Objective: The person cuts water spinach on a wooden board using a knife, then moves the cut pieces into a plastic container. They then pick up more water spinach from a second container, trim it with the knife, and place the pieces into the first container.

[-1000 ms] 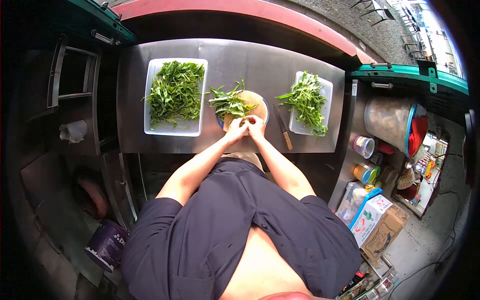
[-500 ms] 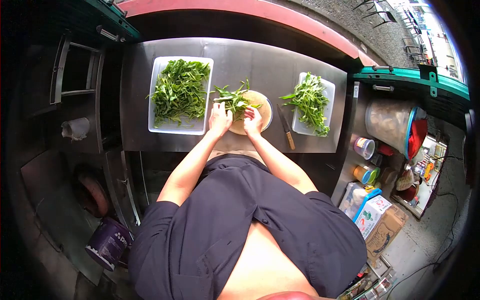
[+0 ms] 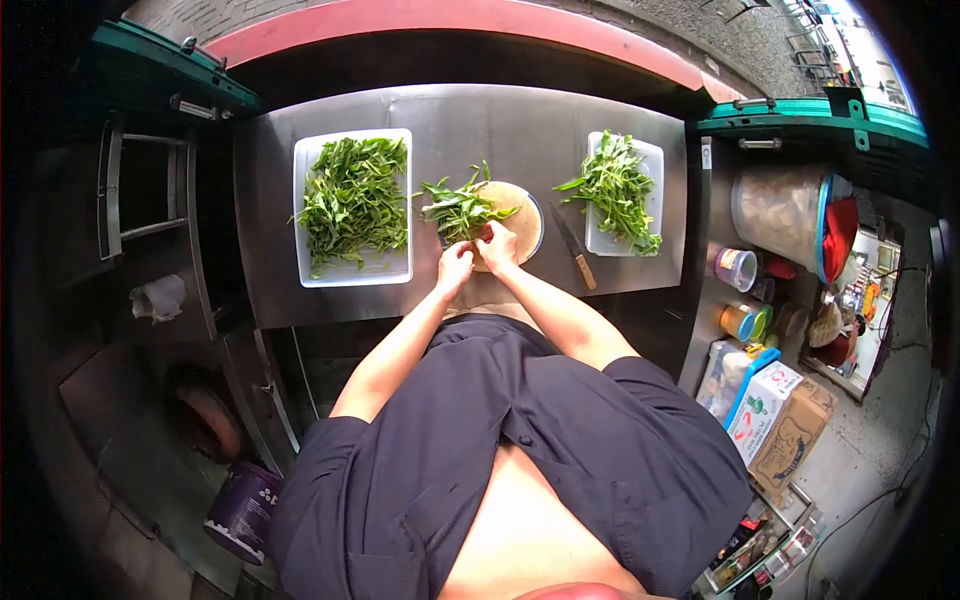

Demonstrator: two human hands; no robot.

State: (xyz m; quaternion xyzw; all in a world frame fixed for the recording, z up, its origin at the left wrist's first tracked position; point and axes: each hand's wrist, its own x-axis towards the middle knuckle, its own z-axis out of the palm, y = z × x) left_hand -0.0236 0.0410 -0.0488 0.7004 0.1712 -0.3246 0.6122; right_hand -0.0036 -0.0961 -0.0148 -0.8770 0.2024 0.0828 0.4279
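The left hand [image 3: 455, 268] is curled at the near edge of the round board [image 3: 520, 200]; whether it grips a stem, I cannot tell. At its 1 o'clock the right hand [image 3: 497, 245] is closed on the bunch of greens [image 3: 458, 208], which lies on the board. A knife [image 3: 575, 245] lies at the board's 3 o'clock and a tray [image 3: 345, 277] at its 9 o'clock.

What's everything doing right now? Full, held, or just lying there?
Left tray: holds a spread layer of leaves.
Right tray: holds a leafy pile.
Round board: flat, partly covered.
Bunch of greens: on the board, stems at both hands.
Knife: lying on the counter, untouched.
Right hand: closed on the stems.
Left hand: at the stems, grip unclear.
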